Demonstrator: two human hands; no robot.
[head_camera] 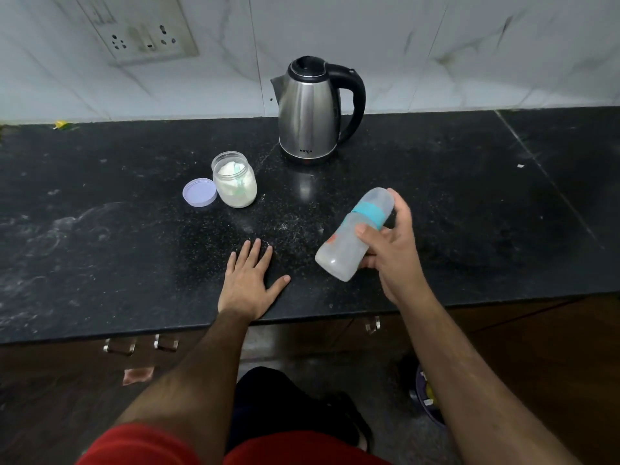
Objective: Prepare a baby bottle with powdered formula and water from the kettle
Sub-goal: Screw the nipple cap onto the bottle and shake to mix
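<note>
- Head view: the right hand is wrapped around a capped baby bottle, held tilted above the black counter, cap toward 1 o'clock.
- The left hand lies flat on the counter, fingers spread, holding nothing.
- At 11 o'clock from the left hand stands an open jar of powder, its lilac lid touching its left side.
- The steel kettle stands at 12 o'clock from the bottle, by the wall.

kettle behind | jar front-left | lid left, touching jar
</note>
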